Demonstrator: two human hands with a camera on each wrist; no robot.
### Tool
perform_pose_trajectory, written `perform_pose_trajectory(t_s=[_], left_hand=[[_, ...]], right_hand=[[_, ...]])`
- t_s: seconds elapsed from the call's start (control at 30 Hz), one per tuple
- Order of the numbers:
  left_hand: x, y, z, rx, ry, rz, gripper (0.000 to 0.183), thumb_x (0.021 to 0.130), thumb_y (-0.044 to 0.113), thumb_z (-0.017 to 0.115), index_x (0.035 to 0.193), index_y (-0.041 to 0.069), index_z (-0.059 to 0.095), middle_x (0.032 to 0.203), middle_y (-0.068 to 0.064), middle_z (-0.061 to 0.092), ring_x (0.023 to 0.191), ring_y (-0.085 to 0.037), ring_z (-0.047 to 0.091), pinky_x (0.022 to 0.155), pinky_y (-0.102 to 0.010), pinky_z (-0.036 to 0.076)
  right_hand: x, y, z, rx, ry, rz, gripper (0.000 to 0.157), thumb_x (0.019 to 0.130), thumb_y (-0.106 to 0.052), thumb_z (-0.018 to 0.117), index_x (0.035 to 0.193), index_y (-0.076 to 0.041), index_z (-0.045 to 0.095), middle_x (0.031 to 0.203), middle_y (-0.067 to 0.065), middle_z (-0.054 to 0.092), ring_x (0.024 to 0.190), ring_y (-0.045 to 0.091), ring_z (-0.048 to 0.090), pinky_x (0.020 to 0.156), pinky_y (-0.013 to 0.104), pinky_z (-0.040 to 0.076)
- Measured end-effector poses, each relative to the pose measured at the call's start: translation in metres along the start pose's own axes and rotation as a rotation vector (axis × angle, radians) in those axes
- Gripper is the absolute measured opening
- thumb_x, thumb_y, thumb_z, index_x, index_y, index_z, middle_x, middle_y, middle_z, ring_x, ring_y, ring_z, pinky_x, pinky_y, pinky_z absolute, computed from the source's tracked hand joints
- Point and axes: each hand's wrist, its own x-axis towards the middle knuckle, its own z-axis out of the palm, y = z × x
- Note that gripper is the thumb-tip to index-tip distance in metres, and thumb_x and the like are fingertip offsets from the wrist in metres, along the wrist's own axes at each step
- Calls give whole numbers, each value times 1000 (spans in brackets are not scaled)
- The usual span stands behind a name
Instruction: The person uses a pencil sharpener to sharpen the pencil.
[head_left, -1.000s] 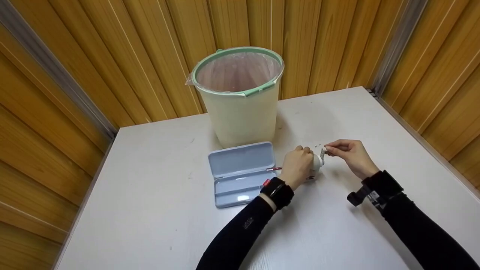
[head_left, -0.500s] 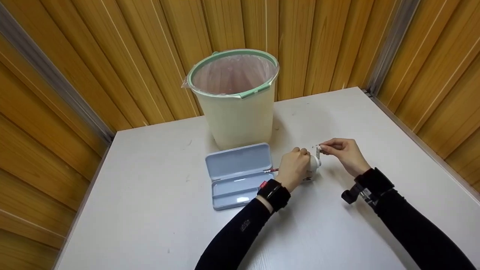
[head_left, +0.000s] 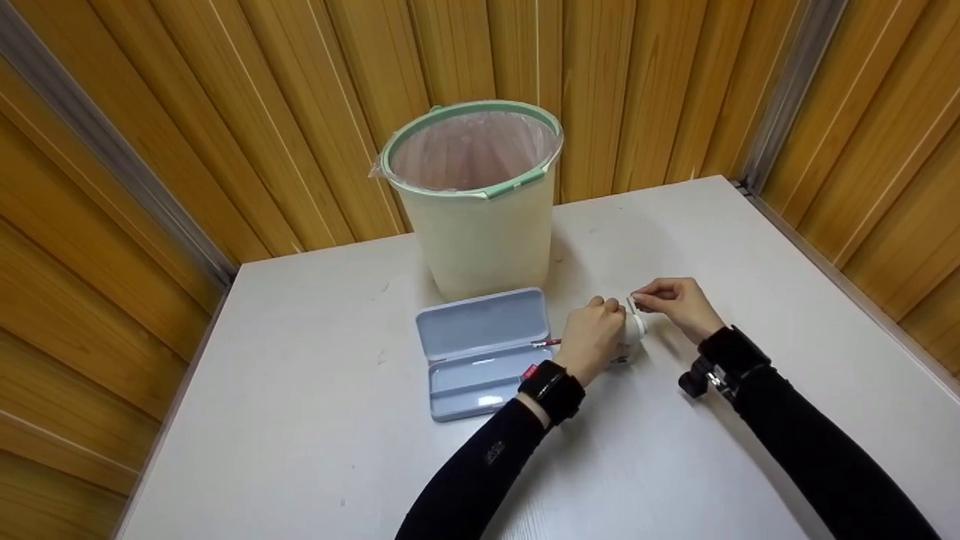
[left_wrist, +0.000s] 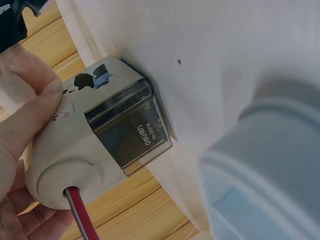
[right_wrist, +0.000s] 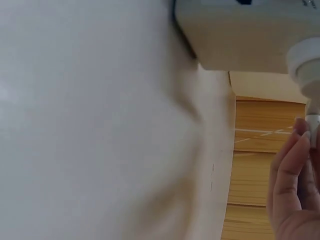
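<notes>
My left hand (head_left: 592, 337) grips a white desktop pencil sharpener (left_wrist: 65, 145) with a dark see-through shavings drawer (left_wrist: 132, 130). From the round hole at its front a red pencil (left_wrist: 83, 215) sticks out, pointing toward the pencil case in the head view. On the opposite side, my right hand (head_left: 679, 306) pinches the small white knob (right_wrist: 312, 127) of the sharpener's crank between thumb and fingertips. The crank arm rises from the sharpener's end in the head view. Most of the sharpener is hidden there behind my left hand.
A light blue pencil case (head_left: 480, 326) lies with its lid up, left of my left hand. Behind it stands a cream bin (head_left: 484, 240) with a green rim and a clear liner. Wood-patterned panels (head_left: 300, 112) enclose the white table (head_left: 300, 420) at the back and sides.
My right hand has shifted slightly left with the crank knob, and the crank arm has turned. My left hand stays on the sharpener, and the pencil remains in its hole.
</notes>
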Motion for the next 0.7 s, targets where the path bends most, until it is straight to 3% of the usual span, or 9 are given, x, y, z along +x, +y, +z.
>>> perform_pose_trajectory(t_s=[0.2,0.47,0.7], left_hand=[[0,0,0,-1,4,0,46,76,47,80,112,19,72,99,9,70,86,-6,63,69,-19,55],[1,-1,-1,-3,3,2,51,74,49,82,114,19,72,102,9,70,90,-7,65,71,-22,58],[1,0,0,-5,-5,-6,51,74,50,82,113,19,72,101,9,70,89,-6,64,69,-21,57]], right_hand=[[5,0,-6,-2,-74,57,19,91,-1,67,98,16,65,83,-8,74,77,3,70,74,19,58],[5,6,-9,-182,-146,115,27,91,-5,68,102,19,64,81,-12,73,74,0,67,71,18,56],[6,5,-9,-215,-165,116,27,90,-3,68,98,21,62,85,-6,73,73,-1,65,70,17,56]])
